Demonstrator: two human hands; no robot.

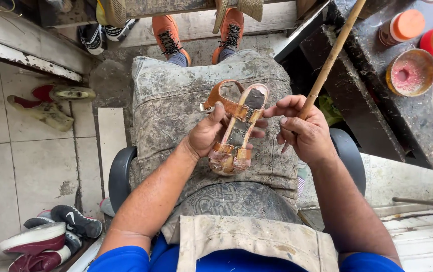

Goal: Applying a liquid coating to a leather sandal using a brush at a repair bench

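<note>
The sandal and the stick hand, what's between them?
Nothing but a narrow gap over the lap cloth; the head view shows the right hand gripping the stick just beside the sandal, held in the left hand.

Sandal over lap, stick right, shoes left.

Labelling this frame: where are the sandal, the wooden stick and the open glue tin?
sandal point(236, 132), head view, its dark insole.
wooden stick point(331, 58), head view, mid-shaft.
open glue tin point(411, 73), head view, its pink inside.
</note>
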